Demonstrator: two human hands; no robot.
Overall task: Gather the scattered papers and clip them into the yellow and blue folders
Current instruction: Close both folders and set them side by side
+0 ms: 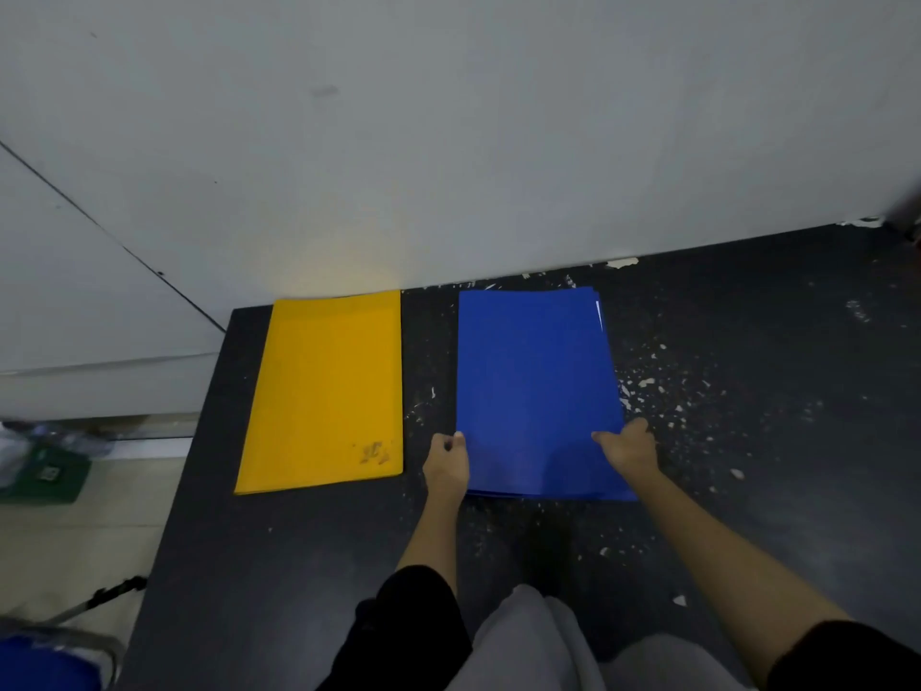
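Note:
A closed blue folder [536,386] lies flat on the dark table, with a thin white paper edge showing at its far right corner. My left hand [447,461] grips its near left edge and my right hand [629,448] grips its near right edge, thumbs on the cover. A closed yellow folder [324,391] lies flat to the left of it, apart from both hands, with a smudge near its front right corner. No loose papers are visible.
The dark table [747,441] is speckled with white paint flecks and butts against a grey wall [448,142]. Left of the table edge are a green object [45,476] on the floor, a blue seat [45,665] and a metal rod.

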